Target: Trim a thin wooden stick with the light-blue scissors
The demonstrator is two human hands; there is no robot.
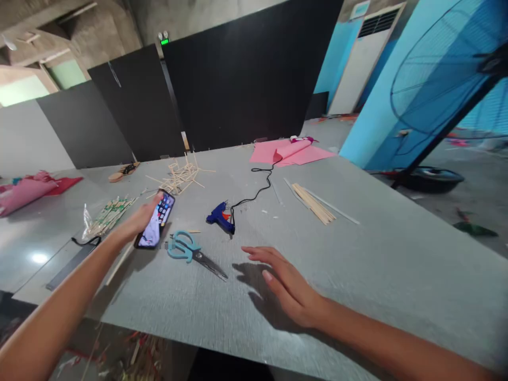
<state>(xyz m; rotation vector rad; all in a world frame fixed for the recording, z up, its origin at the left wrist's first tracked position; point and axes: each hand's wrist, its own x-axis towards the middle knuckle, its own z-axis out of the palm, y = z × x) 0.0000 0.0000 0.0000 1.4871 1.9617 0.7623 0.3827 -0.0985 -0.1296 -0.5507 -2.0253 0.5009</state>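
Note:
My left hand (143, 216) grips a phone (156, 221) at its edge, screen lit and facing me, above the left part of the table. My right hand (283, 286) hovers over the table with its fingers stretched out and holds nothing. Between my hands lies a pair of scissors (186, 247) with light blue handles, blades pointing right. Just behind them rests a blue glue gun (220, 217) with an orange trigger and a black cord (257, 194). Farther back and to the right is a bundle of thin wooden sticks (314, 203) beside clear glue sticks (337, 206).
A frame of joined sticks (180, 177) stands behind the phone. Packaged sticks (109, 216) and a grey bar (73, 264) lie at the left. Pink sheets (289, 152) sit at the back edge. A large fan (456, 90) stands right of the table.

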